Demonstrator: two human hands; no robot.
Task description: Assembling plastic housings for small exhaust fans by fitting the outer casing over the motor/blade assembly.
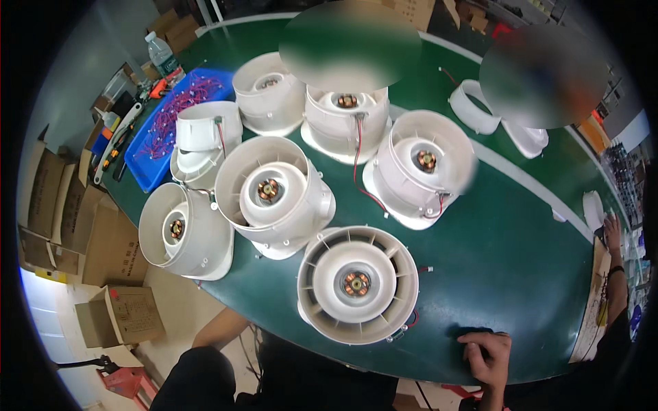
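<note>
My right hand (487,357) rests near the table's front edge, right of the nearest white fan housing (356,236). Its fingers bend loosely to the left, with a gap to the thumb and nothing seen between them. My left hand is out of sight; a bare limb (221,330) shows at the lower left, its end hidden by the table. The nearest housing faces up, with copper motor windings (356,283) in its middle and a short red-black lead (414,318). Behind it stand several similar housings, among them one left of centre (301,205) and one farther right (404,185).
A blue tray (140,171) of red-purple wires lies at the far left, near a water bottle (162,55). White rings (473,116) lie at the far right. Another hand (612,233) is by a white part (593,210). Cardboard boxes (130,315) stand left.
</note>
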